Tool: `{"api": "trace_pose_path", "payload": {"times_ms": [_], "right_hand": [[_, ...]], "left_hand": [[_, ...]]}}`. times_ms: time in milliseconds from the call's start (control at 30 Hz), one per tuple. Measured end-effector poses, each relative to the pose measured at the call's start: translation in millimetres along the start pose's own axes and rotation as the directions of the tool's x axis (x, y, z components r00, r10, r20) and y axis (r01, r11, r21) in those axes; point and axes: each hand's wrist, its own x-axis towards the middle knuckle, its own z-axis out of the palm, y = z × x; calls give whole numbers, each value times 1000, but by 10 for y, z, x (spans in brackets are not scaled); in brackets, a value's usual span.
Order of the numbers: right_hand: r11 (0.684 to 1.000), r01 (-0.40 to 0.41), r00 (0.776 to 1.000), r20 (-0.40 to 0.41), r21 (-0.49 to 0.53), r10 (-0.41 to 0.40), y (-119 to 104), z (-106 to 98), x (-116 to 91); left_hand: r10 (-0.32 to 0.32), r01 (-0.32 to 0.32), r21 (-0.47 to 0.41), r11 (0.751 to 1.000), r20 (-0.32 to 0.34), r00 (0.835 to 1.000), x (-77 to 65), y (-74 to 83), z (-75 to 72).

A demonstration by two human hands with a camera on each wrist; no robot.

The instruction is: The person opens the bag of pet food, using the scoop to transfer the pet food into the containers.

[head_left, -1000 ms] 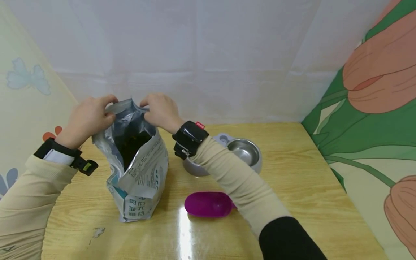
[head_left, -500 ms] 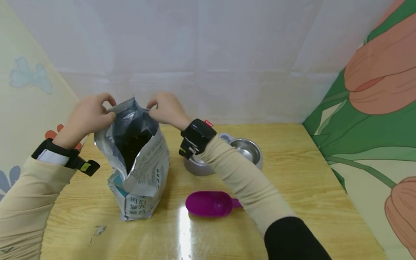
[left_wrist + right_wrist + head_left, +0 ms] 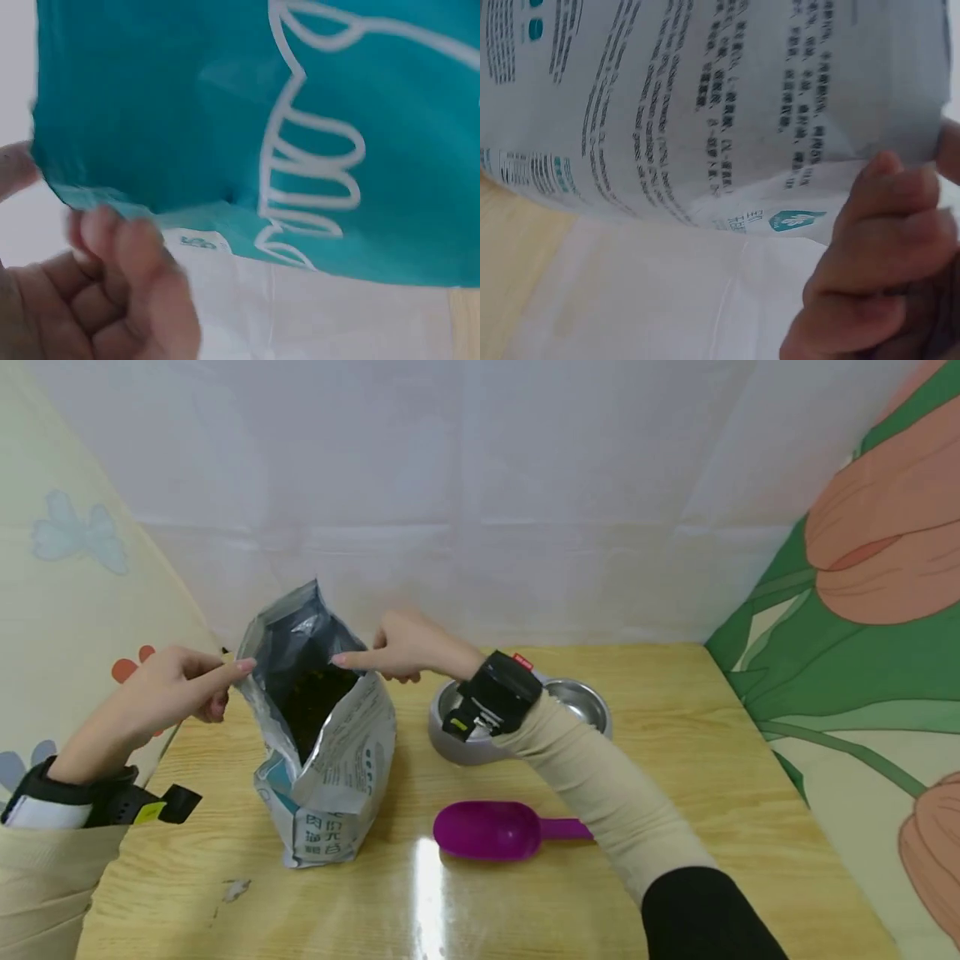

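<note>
A white and teal pet food bag [image 3: 341,777] stands upright on the table with its silvery mouth wide apart and dark contents low inside. My left hand [image 3: 168,693] is at the left side of the rim, thumb on the edge and fingers curled outside. Opposite it, my right hand [image 3: 420,647] holds the right rim, thumb tip over the inside and fingers outside. In the left wrist view, curled fingers [image 3: 124,247] lie by the teal panel's corner. Small ingredient print covers the panel beside my right fingers [image 3: 885,247] in the right wrist view.
A magenta scoop [image 3: 487,831] lies on the wooden table [image 3: 675,760] right of the bag, its handle end under my right sleeve. Behind it stands a double pet bowl [image 3: 450,743] with metal basins, partly covered by my right wrist. A white sheet [image 3: 562,502] hangs at the back.
Both hands have slid down and apart along the rim, left hand leftward, right hand rightward. The bag's mouth has widened, and more of the scoop's handle shows.
</note>
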Motion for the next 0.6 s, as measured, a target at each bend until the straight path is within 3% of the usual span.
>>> {"api": "trace_pose_path", "payload": {"times_ms": [133,233,367,433,600], "right_hand": [[991,-35,996,83,127,24,13,-8,-106],[985,-11,998,68,170,-1,3,-4,-137],[995,15,1000,13,103,-16,-26,-11,-151],[998,19,1000,-11,56,-19,-25,-26,-160],[1000,-2,999,-53,-15,1,20,-88,-196]], "left_hand": [[62,-66,-51,997,-62,996,-101,34,88],[43,-48,-48,998,-116,992,-119,99,154],[23,-27,-19,999,-194,981,-133,143,211],[40,-46,-16,999,-247,968,-137,124,226],[15,-41,-69,997,-347,938,-121,71,224]]}}
